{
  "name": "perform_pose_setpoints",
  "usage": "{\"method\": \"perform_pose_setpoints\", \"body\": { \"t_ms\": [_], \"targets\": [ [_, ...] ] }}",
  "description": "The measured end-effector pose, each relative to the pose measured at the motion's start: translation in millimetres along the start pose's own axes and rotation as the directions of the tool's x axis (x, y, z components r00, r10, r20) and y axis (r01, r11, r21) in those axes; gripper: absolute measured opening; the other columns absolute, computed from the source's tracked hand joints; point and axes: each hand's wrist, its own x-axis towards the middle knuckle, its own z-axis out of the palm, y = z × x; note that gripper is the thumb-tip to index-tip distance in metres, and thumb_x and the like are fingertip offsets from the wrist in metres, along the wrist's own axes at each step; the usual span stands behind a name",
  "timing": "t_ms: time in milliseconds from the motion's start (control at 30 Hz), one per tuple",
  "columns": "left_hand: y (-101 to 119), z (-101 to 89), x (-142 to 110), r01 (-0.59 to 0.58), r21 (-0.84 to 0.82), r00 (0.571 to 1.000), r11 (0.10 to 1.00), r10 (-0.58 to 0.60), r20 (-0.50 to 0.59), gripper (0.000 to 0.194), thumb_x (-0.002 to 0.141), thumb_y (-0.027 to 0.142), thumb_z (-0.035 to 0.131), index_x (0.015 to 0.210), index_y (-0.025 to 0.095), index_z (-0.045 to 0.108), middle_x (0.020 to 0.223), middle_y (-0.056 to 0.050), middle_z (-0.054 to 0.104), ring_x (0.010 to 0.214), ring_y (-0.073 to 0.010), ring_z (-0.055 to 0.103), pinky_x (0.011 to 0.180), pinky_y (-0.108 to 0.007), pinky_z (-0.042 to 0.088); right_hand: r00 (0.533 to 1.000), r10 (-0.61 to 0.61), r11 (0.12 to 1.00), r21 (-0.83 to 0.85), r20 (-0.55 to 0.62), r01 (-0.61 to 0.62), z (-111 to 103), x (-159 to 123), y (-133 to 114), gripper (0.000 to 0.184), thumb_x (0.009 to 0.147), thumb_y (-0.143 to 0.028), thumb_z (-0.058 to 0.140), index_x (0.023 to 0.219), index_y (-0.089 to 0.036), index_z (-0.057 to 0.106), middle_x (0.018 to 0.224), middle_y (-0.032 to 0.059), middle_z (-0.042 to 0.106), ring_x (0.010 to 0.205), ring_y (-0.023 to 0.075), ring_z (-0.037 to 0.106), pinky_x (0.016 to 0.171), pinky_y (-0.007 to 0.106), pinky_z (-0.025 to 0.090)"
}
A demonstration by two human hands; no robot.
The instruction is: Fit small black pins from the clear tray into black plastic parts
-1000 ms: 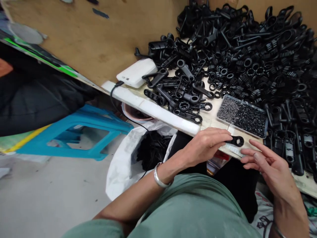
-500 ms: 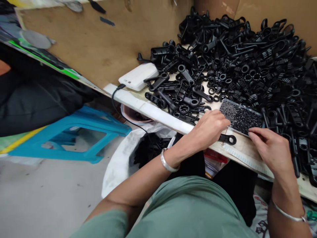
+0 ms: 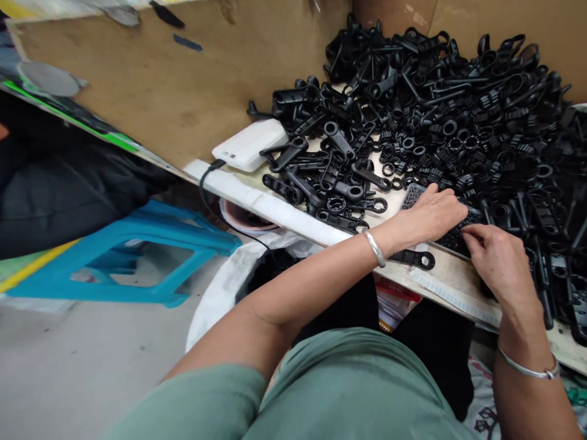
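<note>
My left hand [image 3: 438, 214] reaches over a shallow clear tray [image 3: 408, 197] of tiny black and grey parts. Its fingers curl downward over the middle of the tray; the fingertips and anything in them are hidden. My right hand [image 3: 499, 260] is at the tray's near right edge, thumb and forefinger pinched together, and what lies between them is too small to make out. A black plastic lever with a ring end [image 3: 424, 260] lies on the table edge under my left wrist.
A large heap of black plastic levers and rings [image 3: 440, 104] covers the table behind the tray. A white power bank [image 3: 250, 145] with a black cable stands to the left. Below are a white sack [image 3: 211, 311] and a blue stool [image 3: 137, 250]. Cardboard walls [image 3: 183, 91] border the table.
My left hand has moved right, from the tray's left edge to over its middle. My right hand stays pinched near the tray's right edge. The view has shifted slightly.
</note>
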Motion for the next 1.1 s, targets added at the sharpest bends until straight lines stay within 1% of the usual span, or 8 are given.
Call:
{"method": "perform_pose_setpoints", "body": {
  "t_ms": [200,400,567,633,733,867,967,1100],
  "targets": [
    [1,-4.4,14,-0.034,0.047,0.995,0.998,0.029,0.097,0.032,0.093,0.002,0.047,0.069,0.014,0.065,0.07,-0.005,0.064,0.079,-0.0189,0.057,0.08,-0.036,0.03,0.999,-0.017,0.995,0.097,-0.039,0.021,2,-8,10,0.03,0.096,-0.031,0.048,0.101,-0.021,0.076,0.104,0.0085,0.075,0.09,0.0269,0.069,0.077,0.037,0.048],
    [-10,3.9,10,-0.132,0.099,0.991,0.986,0.133,0.0,0.033,0.089,-0.003,0.041,0.076,0.013,0.067,0.077,-0.007,0.066,0.085,-0.0206,0.06,0.087,-0.04,0.034,0.996,-0.013,0.985,0.168,-0.083,0.027,1,-11,17,0.029,0.095,-0.033,0.05,0.101,-0.022,0.076,0.103,0.0084,0.075,0.089,0.0254,0.069,0.08,0.037,0.05],
    [-14,-13.2,-4,0.059,-0.217,0.993,0.974,-0.08,-0.091,0.024,0.08,0.002,0.05,0.075,0.013,0.07,0.075,-0.005,0.069,0.073,-0.0167,0.061,0.076,-0.032,0.041,0.996,-0.05,0.989,0.139,-0.07,0.06,1,-8,9,0.029,0.095,-0.032,0.049,0.1,-0.023,0.076,0.103,0.0073,0.074,0.091,0.0255,0.068,0.079,0.037,0.05],
    [-12,-20.1,-12,0.14,-0.51,0.955,0.848,-0.251,-0.156,0.019,0.078,0.006,0.054,0.074,0.013,0.071,0.07,-0.002,0.069,0.066,-0.0142,0.061,0.069,-0.028,0.044,0.994,-0.09,0.99,0.103,-0.056,0.095,1,-5,0,0.029,0.096,-0.031,0.049,0.103,-0.024,0.076,0.104,0.0071,0.074,0.091,0.0255,0.068,0.078,0.037,0.05],
    [-8,-24.2,-29,0.138,-0.897,0.869,0.419,-0.485,-0.092,0.011,0.075,0.008,0.06,0.074,0.011,0.07,0.063,-0.001,0.067,0.062,-0.0121,0.064,0.065,-0.025,0.048,0.991,-0.137,0.99,0.031,0.006,0.137,1,2,-15,0.028,0.096,-0.03,0.05,0.111,-0.024,0.074,0.107,0.0071,0.072,0.091,0.0257,0.068,0.072,0.036,0.048],
    [1,-21.1,-52,0.014,-0.995,0.819,-0.094,-0.571,0.066,0.001,0.072,0.011,0.069,0.072,0.01,0.068,0.066,-0.001,0.069,0.06,-0.0102,0.067,0.065,-0.023,0.052,0.986,-0.145,0.988,-0.032,0.08,0.148,3,11,-24,0.027,0.096,-0.025,0.049,0.103,-0.023,0.075,0.104,0.0082,0.073,0.088,0.026,0.068,0.067,0.035,0.045],
    [7,-17.3,-66,-0.021,-0.952,0.819,-0.306,-0.552,0.16,0.007,0.07,0.011,0.073,0.074,0.01,0.068,0.073,-0.002,0.072,0.06,-0.0087,0.068,0.066,-0.022,0.054,0.987,-0.143,0.99,-0.001,0.077,0.144,5,14,-21,0.025,0.095,-0.024,0.05,0.098,-0.022,0.075,0.1,0.0083,0.074,0.089,0.0253,0.068,0.072,0.034,0.046],
    [13,-11.0,-76,-0.057,-0.898,0.829,-0.436,-0.522,0.201,0.018,0.067,0.011,0.08,0.082,0.011,0.07,0.076,-0.001,0.073,0.062,-0.0074,0.067,0.07,-0.022,0.055,0.987,-0.138,0.99,-0.006,0.078,0.139,5,12,-19,0.025,0.093,-0.023,0.051,0.101,-0.023,0.075,0.1,0.0081,0.076,0.087,0.0255,0.07,0.073,0.035,0.046]
  ]
}}
